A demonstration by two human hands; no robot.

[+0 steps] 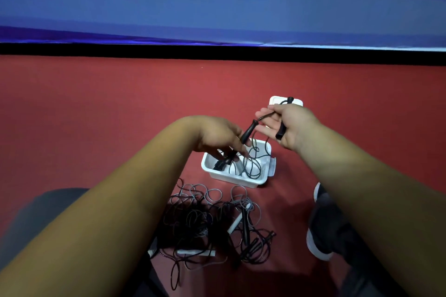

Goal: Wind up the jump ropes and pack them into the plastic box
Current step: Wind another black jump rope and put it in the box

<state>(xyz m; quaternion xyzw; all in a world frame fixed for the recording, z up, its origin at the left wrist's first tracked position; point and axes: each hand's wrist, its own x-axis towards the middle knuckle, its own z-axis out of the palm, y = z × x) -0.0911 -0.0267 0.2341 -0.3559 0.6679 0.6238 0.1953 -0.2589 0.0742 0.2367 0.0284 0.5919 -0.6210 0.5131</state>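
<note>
Step in hand: winding one black jump rope above the plastic box [241, 182], judged from the hand positions; the rope is not yet a finished coil.
Left hand [218, 138]: grip closed around one black handle [246, 134], which angles up toward the right hand; the fingers point down over the box.
Right hand [288, 125]: grip partly closed; the palm faces the left hand, the fingers are loosely curled, and the second black handle [281, 131] lies across the palm. A short loop of black cord [264, 117] runs between the two handles.
Rope in hand: the remaining cord hangs down from the hands into the box, loose and uncoiled.
Plastic box: white, open, on the red floor [120, 108] just below the hands; it holds black cord and what looks like another dark handle. How many ropes are inside cannot be told.
Lid [275, 100]: a white piece lies beyond the right hand, mostly hidden; probably the box lid.
Ropes waiting: a tangled pile [212, 219] of black and grey cords with dark and white handles lies on the floor, nearer than the box and apart from it.
Progress: early; most ropes are still unpacked.
Next move: bring both handles together, wrap the hanging cord into even loops, then lower the bundle into the box.
Caution: loose loops may snag on cord already in the box.
</note>
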